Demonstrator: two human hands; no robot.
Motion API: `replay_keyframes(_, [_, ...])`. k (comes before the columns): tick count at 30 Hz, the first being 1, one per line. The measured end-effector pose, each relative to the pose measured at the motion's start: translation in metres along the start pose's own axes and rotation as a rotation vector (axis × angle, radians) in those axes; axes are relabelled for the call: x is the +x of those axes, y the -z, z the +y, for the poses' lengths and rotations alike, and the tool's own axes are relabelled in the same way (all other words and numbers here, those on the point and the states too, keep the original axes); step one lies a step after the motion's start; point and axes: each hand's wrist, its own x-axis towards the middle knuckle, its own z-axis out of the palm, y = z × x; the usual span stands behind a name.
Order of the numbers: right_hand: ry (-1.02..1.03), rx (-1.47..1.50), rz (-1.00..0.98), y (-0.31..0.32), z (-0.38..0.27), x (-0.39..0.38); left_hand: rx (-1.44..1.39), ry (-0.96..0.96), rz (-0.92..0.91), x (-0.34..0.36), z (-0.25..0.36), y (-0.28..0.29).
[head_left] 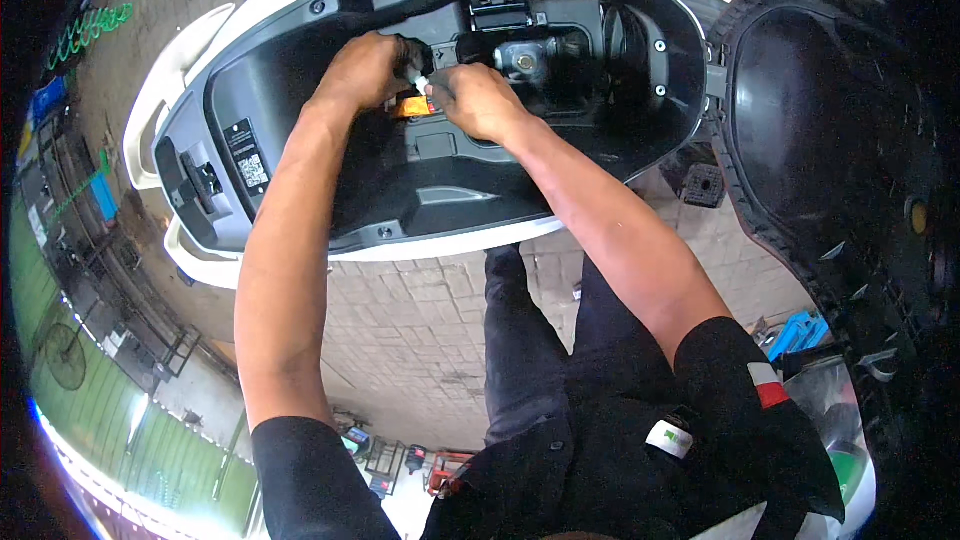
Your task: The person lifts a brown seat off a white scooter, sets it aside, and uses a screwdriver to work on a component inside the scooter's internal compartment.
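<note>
Here, at twelve o'clock, the left hand (365, 70) and right hand (478, 100) pinch a small white connector (415, 72) inside the white scooter's open black under-seat compartment (300, 130), seat (830, 110) raised at three o'clock, work apparently midway, compartment not yet closed.

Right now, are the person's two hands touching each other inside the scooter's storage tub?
Cannot tell. In the head view the left hand and right hand meet fingertip to fingertip around a small white piece, which hides any contact or gap inside the black tub.
</note>
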Motion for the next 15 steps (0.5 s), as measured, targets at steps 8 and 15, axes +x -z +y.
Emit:
replay_keyframes(8, [0.026, 0.012, 0.008, 0.001, 0.003, 0.001, -0.049, -0.025, 0.022, 0.002, 0.003, 0.002])
replay_keyframes(15, [0.023, 0.000, 0.009, -0.001, 0.003, 0.003, -0.105, -0.086, 0.039, 0.003, -0.009, -0.008])
